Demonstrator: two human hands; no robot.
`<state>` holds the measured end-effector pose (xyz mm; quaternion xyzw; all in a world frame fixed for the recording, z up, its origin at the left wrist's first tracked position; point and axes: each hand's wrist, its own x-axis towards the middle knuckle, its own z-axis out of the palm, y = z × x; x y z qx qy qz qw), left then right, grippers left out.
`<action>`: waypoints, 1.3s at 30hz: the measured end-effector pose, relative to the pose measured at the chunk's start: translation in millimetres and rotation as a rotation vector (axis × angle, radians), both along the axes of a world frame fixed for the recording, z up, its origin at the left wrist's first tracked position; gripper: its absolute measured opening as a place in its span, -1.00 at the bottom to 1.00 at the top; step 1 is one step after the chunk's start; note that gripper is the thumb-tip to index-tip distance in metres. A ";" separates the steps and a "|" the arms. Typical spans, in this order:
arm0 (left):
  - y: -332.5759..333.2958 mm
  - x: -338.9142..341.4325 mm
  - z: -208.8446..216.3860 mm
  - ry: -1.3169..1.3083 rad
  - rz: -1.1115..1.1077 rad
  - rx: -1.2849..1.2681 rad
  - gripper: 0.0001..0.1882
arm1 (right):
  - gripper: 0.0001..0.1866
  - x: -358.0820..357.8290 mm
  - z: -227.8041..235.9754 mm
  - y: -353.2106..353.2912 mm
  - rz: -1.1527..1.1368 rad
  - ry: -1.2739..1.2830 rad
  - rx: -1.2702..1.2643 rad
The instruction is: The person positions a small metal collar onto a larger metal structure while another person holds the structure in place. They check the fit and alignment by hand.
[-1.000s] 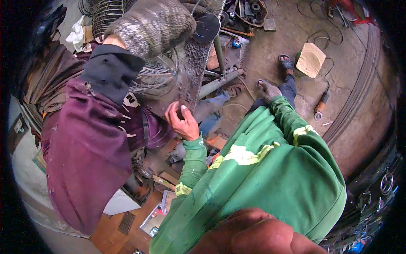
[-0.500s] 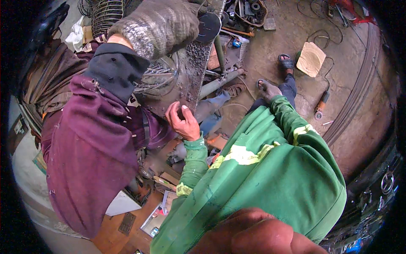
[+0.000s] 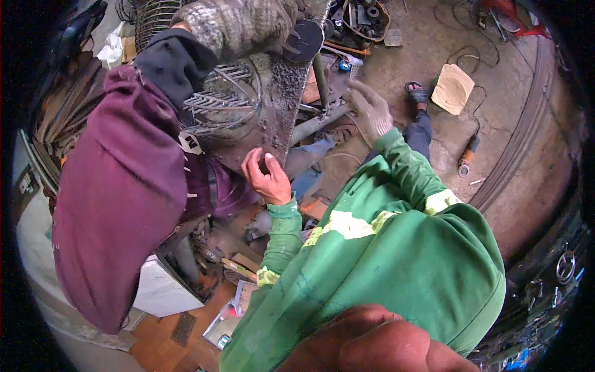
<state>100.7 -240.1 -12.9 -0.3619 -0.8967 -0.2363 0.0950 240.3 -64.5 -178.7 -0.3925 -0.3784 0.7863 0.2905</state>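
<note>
My left hand (image 3: 268,180), bare and loosely curled with the thumb apart, sits by the near corner of the dirty work table (image 3: 273,133); nothing shows in it. In a pale work glove, my right hand (image 3: 370,110) is raised to the right of the table, fingers stretched out, holding nothing. On the table lies a bundle of bent metal rods (image 3: 226,102) beside dark grit. A co-worker in a maroon top (image 3: 118,192) leans in from the left, a fuzzy grey-brown glove (image 3: 238,25) reaching towards a round black disc (image 3: 304,41); the fingers are hidden.
An angle grinder (image 3: 469,155) lies on the floor at right, near a wooden seat (image 3: 452,89) and long metal bars (image 3: 527,130). A bin of metal parts (image 3: 365,18) stands at the far side. Boxes and a white panel (image 3: 164,288) are at lower left.
My right hand has lifted up and left from beside my leg, its fingers straightening. The co-worker's arm has shifted up and left, uncovering more rods. My left hand has barely moved.
</note>
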 end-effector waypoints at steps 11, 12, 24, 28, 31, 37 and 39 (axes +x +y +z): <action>-0.7 -0.1 -0.3 -0.031 0.025 0.023 -0.76 | -0.59 -91.1 91.9 50.2 -0.267 0.756 -0.475; -0.3 -0.7 -1.2 -0.025 0.018 0.020 -0.76 | -0.60 -91.5 96.5 52.0 -0.275 0.769 -0.479; 2.6 -0.6 -0.9 0.006 -0.024 0.031 -0.79 | -0.56 -101.5 74.8 52.5 -0.274 0.876 -0.711; 0.9 -1.5 0.1 0.002 -0.015 0.008 -0.77 | -0.62 -96.7 74.9 53.1 -0.241 0.892 -0.641; 0.1 -2.3 -0.7 -0.001 -0.013 -0.003 -0.77 | -0.63 -94.1 86.4 55.4 -0.271 0.849 -0.689; 2.6 -1.1 -1.2 -0.007 -0.012 0.006 -0.76 | -0.63 -91.3 86.0 57.1 -0.260 0.851 -0.710; 3.7 -0.1 1.2 -0.006 -0.004 -0.007 -0.76 | -0.63 -91.0 85.7 57.3 -0.238 0.849 -0.706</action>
